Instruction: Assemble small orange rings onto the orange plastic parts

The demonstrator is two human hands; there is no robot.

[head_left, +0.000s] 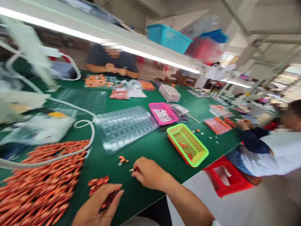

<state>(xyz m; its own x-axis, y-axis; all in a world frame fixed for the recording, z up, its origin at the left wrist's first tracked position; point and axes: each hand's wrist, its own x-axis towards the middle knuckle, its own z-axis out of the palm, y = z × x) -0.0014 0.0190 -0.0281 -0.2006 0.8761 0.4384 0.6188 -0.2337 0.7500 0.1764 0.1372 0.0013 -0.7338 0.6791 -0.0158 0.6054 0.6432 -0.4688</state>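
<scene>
My left hand (98,204) lies at the near edge of the green table (152,147), fingers curled over a few small orange parts (98,182) that it holds and touches. My right hand (148,172) rests on the table just to the right, fingertips pinched on one tiny part (131,170). A few more loose orange pieces (122,160) lie just beyond the right hand. A large heap of orange parts (39,185) fills the near left of the table, close to my left hand.
A clear plastic blister tray (125,127) lies mid-table, with a pink basket (163,113) and a green basket (188,143) to its right. A white hose (77,125) loops over the heap. One person sits opposite, another at the right by a red stool (227,177).
</scene>
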